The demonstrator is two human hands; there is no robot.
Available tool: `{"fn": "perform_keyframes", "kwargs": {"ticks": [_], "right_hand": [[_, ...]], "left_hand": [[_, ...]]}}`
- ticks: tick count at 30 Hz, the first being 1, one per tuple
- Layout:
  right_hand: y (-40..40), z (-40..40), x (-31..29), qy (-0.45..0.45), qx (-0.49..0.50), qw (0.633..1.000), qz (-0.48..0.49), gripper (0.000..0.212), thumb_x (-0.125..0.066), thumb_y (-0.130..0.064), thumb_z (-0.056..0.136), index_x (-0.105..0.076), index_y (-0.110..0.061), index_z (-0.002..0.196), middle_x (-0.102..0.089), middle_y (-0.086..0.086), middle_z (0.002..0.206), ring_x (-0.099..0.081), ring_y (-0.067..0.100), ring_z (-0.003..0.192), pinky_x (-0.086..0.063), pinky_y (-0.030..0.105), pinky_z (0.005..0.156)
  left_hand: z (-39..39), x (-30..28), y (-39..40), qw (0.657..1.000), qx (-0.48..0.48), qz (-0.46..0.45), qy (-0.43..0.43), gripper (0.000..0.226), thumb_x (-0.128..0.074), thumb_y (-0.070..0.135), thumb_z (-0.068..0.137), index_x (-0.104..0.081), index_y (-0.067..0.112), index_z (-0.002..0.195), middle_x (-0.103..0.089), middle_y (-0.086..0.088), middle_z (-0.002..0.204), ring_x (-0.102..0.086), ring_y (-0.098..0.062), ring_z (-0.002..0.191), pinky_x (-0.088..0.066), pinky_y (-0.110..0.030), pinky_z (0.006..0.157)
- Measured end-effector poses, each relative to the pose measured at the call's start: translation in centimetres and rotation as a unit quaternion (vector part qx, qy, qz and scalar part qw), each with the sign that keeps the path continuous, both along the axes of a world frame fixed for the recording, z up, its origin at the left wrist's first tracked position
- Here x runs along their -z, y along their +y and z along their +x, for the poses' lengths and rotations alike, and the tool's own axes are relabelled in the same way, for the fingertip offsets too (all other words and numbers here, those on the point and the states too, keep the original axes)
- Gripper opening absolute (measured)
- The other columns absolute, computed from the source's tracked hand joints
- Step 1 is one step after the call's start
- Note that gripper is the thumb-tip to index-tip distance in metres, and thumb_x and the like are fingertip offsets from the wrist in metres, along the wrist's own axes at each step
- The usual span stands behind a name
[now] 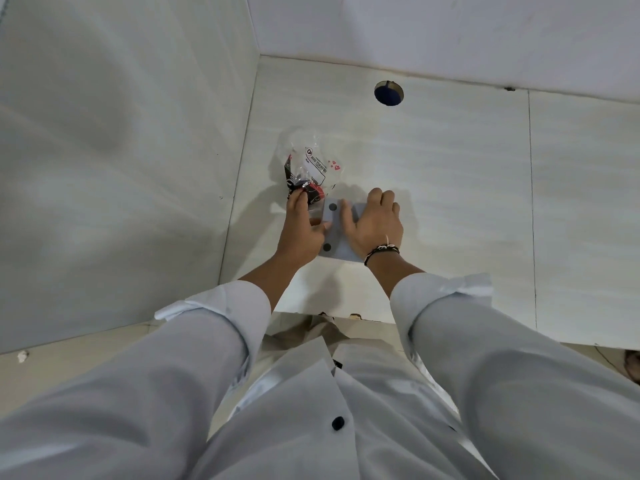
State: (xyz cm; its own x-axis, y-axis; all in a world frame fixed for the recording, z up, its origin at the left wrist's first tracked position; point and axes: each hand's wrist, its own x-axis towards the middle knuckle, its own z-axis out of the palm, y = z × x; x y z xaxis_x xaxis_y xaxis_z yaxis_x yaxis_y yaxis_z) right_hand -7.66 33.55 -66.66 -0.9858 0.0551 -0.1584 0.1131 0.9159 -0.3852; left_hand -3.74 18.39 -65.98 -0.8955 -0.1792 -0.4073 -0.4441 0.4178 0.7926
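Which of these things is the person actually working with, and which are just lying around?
In hand:
grey plate with round holes
left hand and right hand, both on it

Lying about:
printed plastic bag, beside the plate
round hole in the tiled counter

The right grip is covering the right half of the grey plate, its curled fingers tucking their tips out of sight, so whether they are hooking the plate's edge is not showing. The left grip is hiding the plate's left edge and the near end of the plastic packet, whose small print is blurring past reading. A brown shape is being cut off by the right edge.
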Motion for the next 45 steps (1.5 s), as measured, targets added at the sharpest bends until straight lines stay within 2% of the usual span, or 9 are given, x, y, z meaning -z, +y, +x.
{"fn": "perform_keyframes", "kwargs": {"ticks": [3, 7, 9, 21, 29, 33, 36, 42, 45], "right_hand": [[-0.6, -1.7, -0.9, -0.107, 0.135, 0.982, -0.083, 0.08, -0.038, -0.077, 0.087, -0.055, -0.008, 0.123, -0.059, 0.013, 0.12, -0.06, 0.039, 0.104, -0.05, 0.043, 0.08], [0.6, -5.0, -4.3, -0.145, 0.416, 0.753, -0.489, 0.047, -0.054, -0.057, 0.089, -0.058, -0.013, 0.073, -0.056, 0.003, 0.077, -0.049, 0.026, 0.07, -0.04, 0.037, 0.069], [1.3, -5.5, -5.1, -0.087, 0.452, 0.711, -0.531, 0.04, -0.064, -0.044, 0.085, -0.047, -0.014, 0.065, -0.046, -0.001, 0.066, -0.041, 0.024, 0.063, -0.032, 0.034, 0.061], [1.7, -1.1, -2.4, -0.229, 0.322, 0.779, -0.486, 0.038, -0.076, -0.044, 0.079, -0.062, -0.018, 0.103, -0.075, 0.012, 0.11, -0.074, 0.033, 0.097, -0.062, 0.048, 0.089], [-0.6, -7.2, -3.2, -0.258, 0.264, 0.657, -0.657, 0.059, -0.066, -0.011, 0.087, -0.049, -0.019, 0.144, -0.071, 0.014, 0.128, -0.071, 0.035, 0.11, -0.062, 0.042, 0.076], [-4.3, -12.7, -2.2, -0.242, 0.259, 0.683, -0.639, 0.048, -0.066, -0.009, 0.095, -0.048, -0.011, 0.139, -0.07, 0.014, 0.124, -0.071, 0.03, 0.104, -0.063, 0.04, 0.073], [-7.3, -16.1, -1.7, -0.226, 0.265, 0.694, -0.63, 0.052, -0.067, -0.014, 0.099, -0.036, -0.005, 0.139, -0.06, 0.011, 0.113, -0.067, 0.021, 0.091, -0.06, 0.035, 0.065], [-13.0, -22.5, -2.0, -0.22, 0.167, 0.892, -0.358, 0.069, -0.058, -0.06, 0.095, -0.039, -0.006, 0.133, -0.055, 0.016, 0.134, -0.056, 0.035, 0.127, -0.046, 0.044, 0.104], [-13.2, -24.1, -3.2, -0.216, 0.175, 0.916, -0.289, 0.067, -0.035, -0.057, 0.105, -0.054, -0.004, 0.141, -0.056, 0.019, 0.143, -0.052, 0.037, 0.133, -0.039, 0.041, 0.108]], "left_hand": [[-1.9, -0.5, 0.1, 0.999, -0.027, 0.005, 0.016, 0.086, -0.074, 0.005, 0.087, -0.028, 0.012, 0.16, -0.024, -0.006, 0.166, -0.051, -0.021, 0.14, -0.049, -0.039, 0.113], [-4.3, -3.8, 0.3, 0.975, -0.163, 0.132, 0.072, 0.064, -0.079, 0.032, 0.082, -0.054, 0.025, 0.14, -0.055, -0.003, 0.145, -0.07, -0.017, 0.114, -0.06, -0.03, 0.082], [-5.2, -5.0, 0.7, 0.944, -0.236, 0.215, 0.083, 0.059, -0.078, 0.05, 0.077, -0.061, 0.023, 0.127, -0.065, -0.006, 0.133, -0.072, -0.022, 0.111, -0.062, -0.036, 0.088], [-2.1, -1.3, 0.9, 0.943, -0.243, 0.229, -0.007, 0.097, -0.087, 0.022, 0.063, -0.043, 0.031, 0.149, -0.05, 0.0, 0.152, -0.073, -0.027, 0.109, -0.064, -0.051, 0.088], [-10.8, -4.7, -1.8, 0.964, -0.191, 0.17, 0.073, 0.093, -0.085, 0.021, 0.072, -0.039, 0.025, 0.154, -0.056, -0.006, 0.144, -0.067, -0.021, 0.114, -0.065, -0.037, 0.084], [-18.3, -9.9, -3.8, 0.953, -0.213, 0.143, 0.162, 0.076, -0.077, 0.033, 0.07, -0.054, -0.001, 0.134, -0.061, -0.024, 0.114, -0.056, -0.007, 0.084, -0.05, -0.024, 0.081], [-21.4, -13.4, -4.8, 0.922, -0.236, 0.24, 0.194, 0.049, -0.076, 0.017, 0.083, -0.063, 0.001, 0.128, -0.064, -0.003, 0.094, -0.059, -0.005, 0.076, -0.053, -0.025, 0.076], [-21.8, -15.3, -4.9, 0.797, -0.3, 0.496, 0.171, 0.016, -0.066, 0.005, 0.096, -0.068, 0.013, 0.109, -0.07, -0.005, 0.107, -0.064, -0.018, 0.111, -0.046, -0.04, 0.111], [-20.6, -14.2, -5.5, 0.735, -0.332, 0.57, 0.156, 0.012, -0.063, 0.007, 0.098, -0.07, 0.011, 0.107, -0.075, 0.001, 0.096, -0.068, -0.017, 0.105, -0.05, -0.039, 0.107]]}}
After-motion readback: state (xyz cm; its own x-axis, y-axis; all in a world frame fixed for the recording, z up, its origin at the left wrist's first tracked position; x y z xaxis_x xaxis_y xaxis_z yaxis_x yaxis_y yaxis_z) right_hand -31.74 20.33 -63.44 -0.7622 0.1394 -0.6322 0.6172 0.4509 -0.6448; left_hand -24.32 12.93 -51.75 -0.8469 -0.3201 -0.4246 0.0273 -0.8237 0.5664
